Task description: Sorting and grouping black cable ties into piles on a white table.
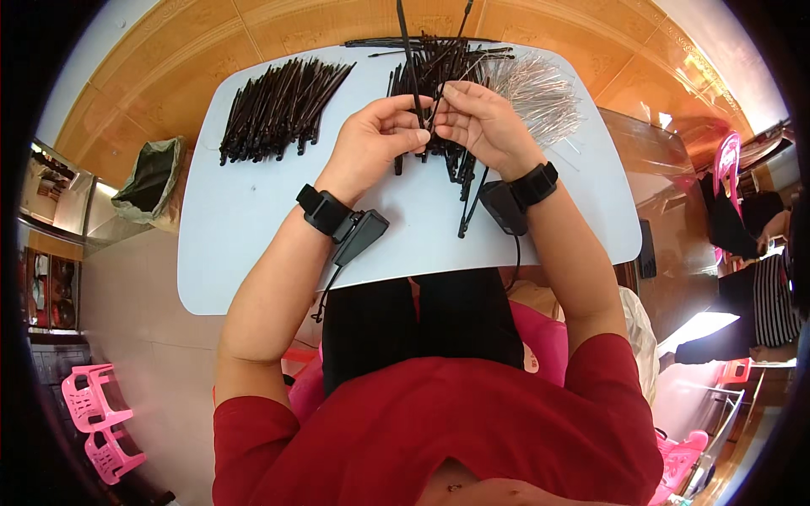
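Observation:
Two thin black rods stand up in a V over the middle of the table. My left hand [384, 139] is closed, its thumb and fingers pinching the left black rod [409, 55] near its lower end. Close beside it, my right hand [485, 122] pinches the right black rod [461, 38] between thumb and fingers. The rods come together at my fingertips; whether they are joined there is hidden. Under and behind my hands lies a loose pile of black rods [434, 63]. One longer black rod [472, 202] slants out toward me below my right hand.
A neat heap of black rods [283, 110] lies left on the white table [245, 228], and silvery wires [540, 97] lie at right. A lined bin [152, 181] stands left of the table. Pink chairs [93, 396] are on the floor. Another person [742, 295] is at far right.

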Available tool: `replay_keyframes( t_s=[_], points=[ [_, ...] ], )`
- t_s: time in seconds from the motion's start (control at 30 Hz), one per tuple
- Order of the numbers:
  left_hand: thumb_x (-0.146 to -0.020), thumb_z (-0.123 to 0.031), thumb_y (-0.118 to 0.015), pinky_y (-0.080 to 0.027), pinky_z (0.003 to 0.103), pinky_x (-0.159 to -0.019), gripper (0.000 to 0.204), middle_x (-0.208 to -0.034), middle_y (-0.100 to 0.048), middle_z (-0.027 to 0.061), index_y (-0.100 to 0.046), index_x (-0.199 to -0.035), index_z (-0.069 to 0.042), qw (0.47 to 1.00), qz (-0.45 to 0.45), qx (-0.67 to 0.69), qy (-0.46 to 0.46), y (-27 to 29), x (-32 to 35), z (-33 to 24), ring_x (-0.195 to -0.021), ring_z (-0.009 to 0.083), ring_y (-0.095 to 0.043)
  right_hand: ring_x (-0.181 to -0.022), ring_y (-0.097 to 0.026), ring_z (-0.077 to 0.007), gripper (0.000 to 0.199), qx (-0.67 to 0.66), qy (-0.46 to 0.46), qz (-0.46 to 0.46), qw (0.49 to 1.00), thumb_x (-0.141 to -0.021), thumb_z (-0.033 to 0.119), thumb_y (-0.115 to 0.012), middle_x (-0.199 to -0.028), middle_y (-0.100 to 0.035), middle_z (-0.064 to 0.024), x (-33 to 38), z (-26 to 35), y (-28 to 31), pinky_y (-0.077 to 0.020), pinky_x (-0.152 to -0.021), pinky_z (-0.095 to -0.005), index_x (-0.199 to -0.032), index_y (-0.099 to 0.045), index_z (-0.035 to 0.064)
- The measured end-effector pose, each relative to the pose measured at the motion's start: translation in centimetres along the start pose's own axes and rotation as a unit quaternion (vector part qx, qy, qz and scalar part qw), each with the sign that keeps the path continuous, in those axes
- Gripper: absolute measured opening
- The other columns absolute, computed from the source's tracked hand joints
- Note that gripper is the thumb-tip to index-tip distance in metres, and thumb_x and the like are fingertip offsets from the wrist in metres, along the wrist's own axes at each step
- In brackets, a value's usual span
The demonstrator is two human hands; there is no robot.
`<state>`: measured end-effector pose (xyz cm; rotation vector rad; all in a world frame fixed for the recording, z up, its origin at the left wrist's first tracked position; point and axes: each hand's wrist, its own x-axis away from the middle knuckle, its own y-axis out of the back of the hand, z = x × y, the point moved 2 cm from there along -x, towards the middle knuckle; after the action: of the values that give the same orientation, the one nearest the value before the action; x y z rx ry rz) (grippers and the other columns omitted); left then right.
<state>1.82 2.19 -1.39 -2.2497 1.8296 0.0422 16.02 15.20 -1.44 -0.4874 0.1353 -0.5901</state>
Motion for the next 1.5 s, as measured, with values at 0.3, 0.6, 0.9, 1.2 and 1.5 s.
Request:
replay_keyframes(
  t_s=[0.3,0.6,0.9,1.2,1.5],
  points=[
    [-0.085,0.002,-0.067,-0.051,0.022,-0.073,0.038,-0.093,-0.067,0.0025,-0.063,-0.122,-0.002,1.0,0.008,-0.021,-0.004,-0.1,-0.1,0.2,-0.078,0.0095,-0.061,-0.079,-0.066,-0.0134,0.014,0.016,-0.011,0.008,1.0,-0.1,0.015,-0.054,-0.094,-0.068,-0.0076,-0.1,-0.2,0.0,-0.0585,-0.074,-0.0264,-0.105,-0.059,0.0025],
    [-0.084,0.002,-0.067,-0.05,0.022,-0.072,0.035,-0.093,-0.067,0.0016,-0.065,-0.119,-0.003,0.999,0.005,-0.044,-0.019,0.0,0.0,0.2,-0.078,0.0085,-0.06,-0.079,-0.066,-0.0165,0.016,-0.003,-0.01,-0.012,1.0,-0.098,0.017,-0.06,-0.091,-0.065,-0.0075,-0.1,-0.4,-0.1,-0.0574,-0.074,-0.028,-0.104,-0.058,0.0028],
    [-0.085,0.001,-0.067,-0.051,0.023,-0.073,0.034,-0.093,-0.067,0.0017,-0.065,-0.119,-0.001,0.998,0.013,-0.052,-0.025,-0.2,0.1,0.1,-0.078,0.009,-0.06,-0.081,-0.064,-0.0134,0.011,-0.005,0.008,0.019,1.0,-0.101,0.012,-0.05,-0.098,-0.067,-0.0077,0.0,-0.1,-0.1,-0.056,-0.076,-0.0269,-0.106,-0.057,0.0047],
    [-0.086,0.001,-0.067,-0.051,0.023,-0.071,0.035,-0.093,-0.066,0.0026,-0.063,-0.121,-0.001,1.0,0.014,0.007,0.005,-0.7,0.4,-0.6,-0.078,0.0097,-0.061,-0.082,-0.063,-0.0132,0.013,-0.001,0.054,0.065,0.996,-0.101,0.01,-0.047,-0.099,-0.066,-0.006,0.1,0.2,-0.2,-0.0546,-0.076,-0.0272,-0.109,-0.056,0.0037],
    [-0.087,-0.001,-0.067,-0.052,0.024,-0.072,0.033,-0.095,-0.067,0.0022,-0.064,-0.12,0.0,0.997,0.013,-0.077,-0.023,0.0,0.1,0.5,-0.081,0.0095,-0.061,-0.081,-0.063,-0.0129,0.013,-0.015,-0.081,0.065,0.994,-0.101,0.013,-0.05,-0.098,-0.067,-0.0068,-0.3,-0.6,0.1,-0.0546,-0.076,-0.0256,-0.105,-0.058,0.0034]
  ],
)
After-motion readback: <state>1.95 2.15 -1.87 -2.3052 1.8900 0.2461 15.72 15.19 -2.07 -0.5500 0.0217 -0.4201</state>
